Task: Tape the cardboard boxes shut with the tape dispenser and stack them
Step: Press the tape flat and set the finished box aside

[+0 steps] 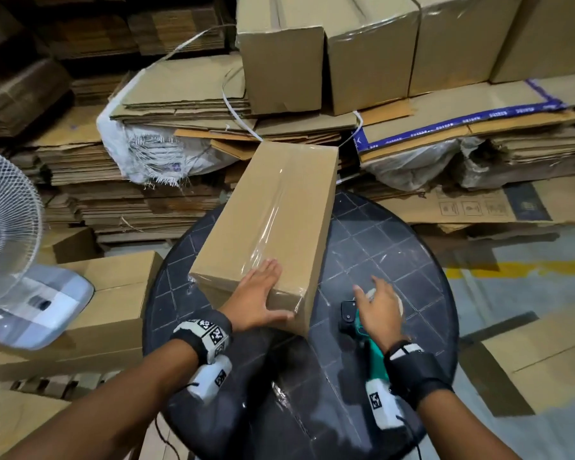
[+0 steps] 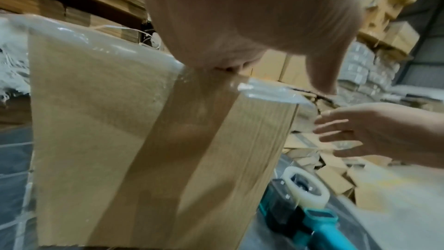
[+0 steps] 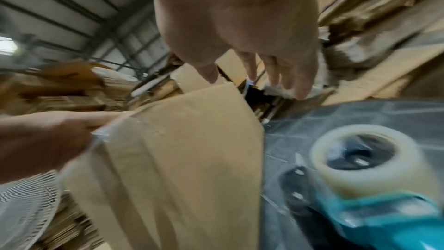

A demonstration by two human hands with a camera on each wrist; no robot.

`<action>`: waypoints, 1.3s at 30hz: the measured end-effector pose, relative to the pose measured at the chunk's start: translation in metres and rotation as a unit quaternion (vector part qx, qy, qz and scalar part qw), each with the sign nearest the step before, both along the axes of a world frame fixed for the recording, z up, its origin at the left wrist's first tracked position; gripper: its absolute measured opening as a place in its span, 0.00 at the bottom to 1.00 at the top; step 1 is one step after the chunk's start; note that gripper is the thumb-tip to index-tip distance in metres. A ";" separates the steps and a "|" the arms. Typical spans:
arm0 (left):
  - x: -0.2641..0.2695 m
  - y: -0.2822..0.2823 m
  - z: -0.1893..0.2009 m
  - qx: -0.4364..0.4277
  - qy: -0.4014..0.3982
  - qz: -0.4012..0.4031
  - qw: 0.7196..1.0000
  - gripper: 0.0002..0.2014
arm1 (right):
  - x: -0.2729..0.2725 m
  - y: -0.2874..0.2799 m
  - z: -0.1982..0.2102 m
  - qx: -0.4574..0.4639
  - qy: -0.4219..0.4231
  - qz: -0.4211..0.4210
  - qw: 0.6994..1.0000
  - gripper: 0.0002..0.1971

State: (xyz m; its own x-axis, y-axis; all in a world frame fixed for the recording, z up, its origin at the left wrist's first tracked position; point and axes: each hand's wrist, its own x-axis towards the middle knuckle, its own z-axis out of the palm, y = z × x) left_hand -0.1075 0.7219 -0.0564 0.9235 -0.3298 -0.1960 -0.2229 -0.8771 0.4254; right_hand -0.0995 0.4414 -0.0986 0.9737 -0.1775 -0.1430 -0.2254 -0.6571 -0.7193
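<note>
Both forearms reach in over the round dark counter [image 1: 395,247]. Left hand [image 1: 258,295] lies flat on the near end of the cardboard box [image 1: 273,224], fingers straight and spread, thumb down the near end face. Right hand [image 1: 377,308] hovers over the tape dispenser [image 1: 349,315], fingers loosely extended and spread, gripping nothing.

Box: long, plain brown, lying on the counter. Its long axis runs from the near left away to the far right, and the far end overhangs the counter edge toward the flattened cardboard stacks [image 1: 120,180]. Clear glossy tape runs lengthwise down the top seam and wraps over the near end; it is wrinkled at the corner.

Dispenser: teal handle, black frame, clear roll, lying on the counter just right of the box.
</note>
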 end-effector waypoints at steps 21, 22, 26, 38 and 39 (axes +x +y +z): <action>0.087 0.100 -0.004 0.159 -0.152 -0.310 0.925 0.51 | 0.026 0.122 0.023 -0.357 -0.106 0.343 0.862 0.43; 0.086 0.099 -0.005 0.165 -0.158 -0.307 0.924 0.49 | 0.025 0.121 0.022 -0.360 -0.115 0.340 0.861 0.44; 0.082 0.098 -0.008 0.181 -0.162 -0.269 0.932 0.50 | 0.021 0.124 0.024 -0.337 -0.140 0.321 0.874 0.44; 0.078 0.097 -0.005 0.180 -0.161 -0.262 0.934 0.51 | 0.015 0.136 0.027 -0.353 -0.178 0.275 0.876 0.40; 0.077 0.097 -0.006 0.176 -0.168 -0.261 0.934 0.50 | 0.015 0.139 0.026 -0.357 -0.179 0.266 0.877 0.40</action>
State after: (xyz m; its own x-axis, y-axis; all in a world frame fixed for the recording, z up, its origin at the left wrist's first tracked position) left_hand -0.0300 0.8192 -0.0623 0.6839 -0.7220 -0.1048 -0.7284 -0.6840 -0.0410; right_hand -0.0845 0.5806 -0.0727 0.9061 0.3950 0.1514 0.4053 -0.9132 -0.0433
